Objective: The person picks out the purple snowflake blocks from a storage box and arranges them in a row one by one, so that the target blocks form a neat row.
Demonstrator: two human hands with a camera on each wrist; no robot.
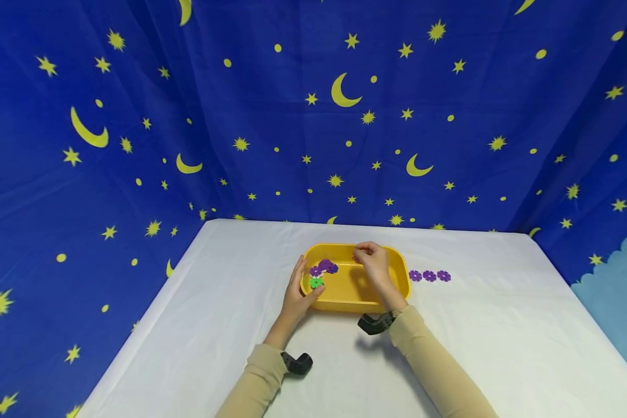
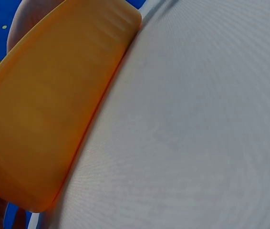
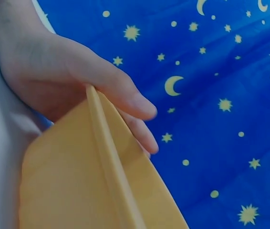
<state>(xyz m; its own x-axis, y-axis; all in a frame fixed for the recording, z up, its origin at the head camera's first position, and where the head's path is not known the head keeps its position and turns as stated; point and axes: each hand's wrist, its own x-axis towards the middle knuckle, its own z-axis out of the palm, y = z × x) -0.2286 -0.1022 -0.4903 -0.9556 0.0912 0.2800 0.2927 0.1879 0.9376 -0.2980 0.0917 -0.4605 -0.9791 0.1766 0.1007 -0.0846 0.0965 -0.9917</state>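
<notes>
A yellow plastic tray (image 1: 339,305) stands on the table. My left hand (image 1: 298,296) grips its left end, thumb over the near corner and fingers along the outside; the right wrist view shows this hand (image 3: 73,71) at the rim. Inside on the left lie several purple snowflake discs (image 1: 325,265) and a green snowflake disc (image 1: 316,283). Over the tray's right part, my right hand (image 1: 374,267) pinches a small reddish piece (image 1: 356,258), mostly hidden by the fingers. In the left wrist view the tray's side (image 2: 54,105) hides most of the right hand (image 2: 27,21).
Three purple snowflake discs (image 1: 429,276) lie in a row on the white tablecloth (image 1: 501,325), just right of the tray. A blue curtain (image 1: 292,116) with yellow stars and moons stands behind the table and at its sides.
</notes>
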